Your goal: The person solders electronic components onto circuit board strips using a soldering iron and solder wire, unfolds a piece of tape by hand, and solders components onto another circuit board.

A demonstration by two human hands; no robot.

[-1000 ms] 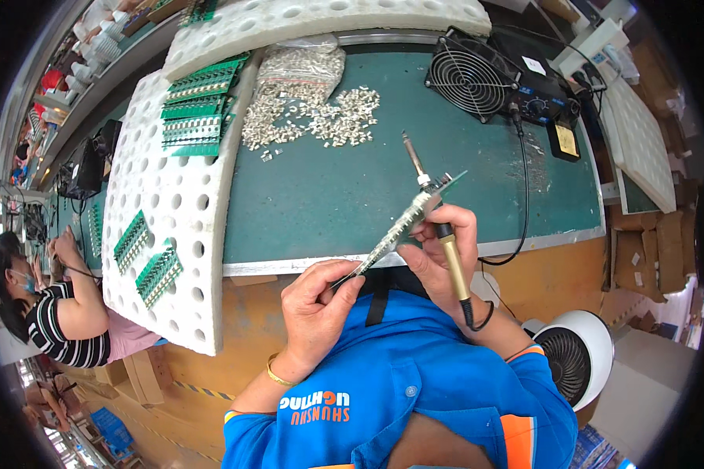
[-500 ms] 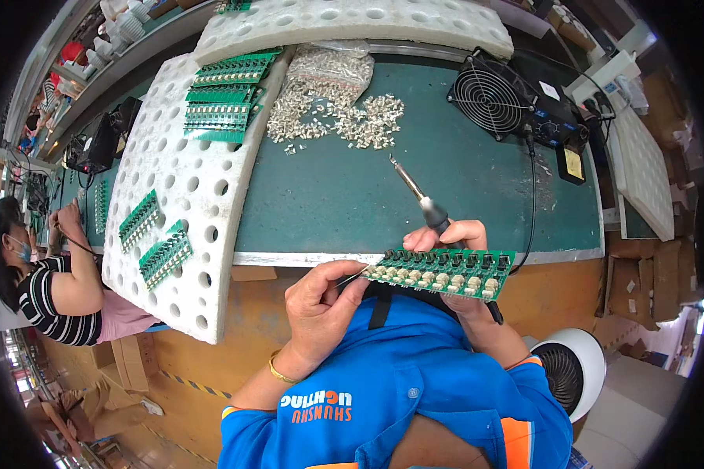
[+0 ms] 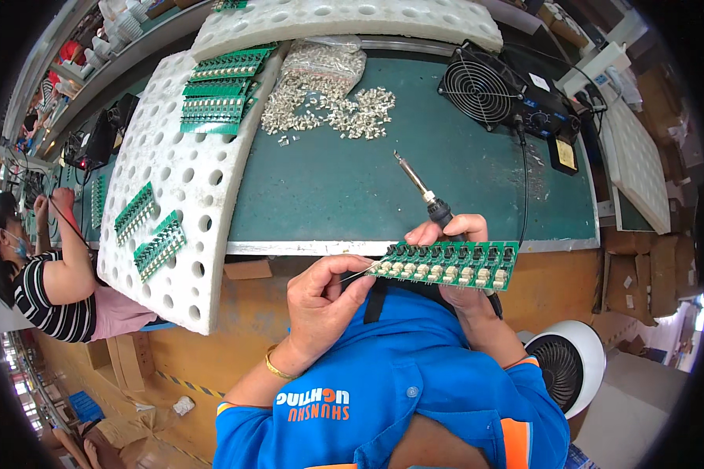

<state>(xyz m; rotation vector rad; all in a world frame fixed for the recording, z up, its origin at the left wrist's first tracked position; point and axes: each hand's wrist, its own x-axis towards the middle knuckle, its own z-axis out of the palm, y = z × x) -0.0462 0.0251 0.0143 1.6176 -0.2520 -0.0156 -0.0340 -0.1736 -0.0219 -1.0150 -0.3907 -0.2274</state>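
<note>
Circuit board point(image 3: 446, 264), green with pale connectors, is held level above the bench edge, component side up for inspection. Right hand point(image 3: 452, 234) is clamped on board and soldering iron point(image 3: 424, 190) together, tip pointing away. Left hand point(image 3: 321, 301) pinches solder wire point(image 3: 357, 274) at the board's end.

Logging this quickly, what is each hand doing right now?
Left hand: closed, pinching a thin wire against the green circuit board.
Right hand: closed on the soldering iron and the board.
</note>
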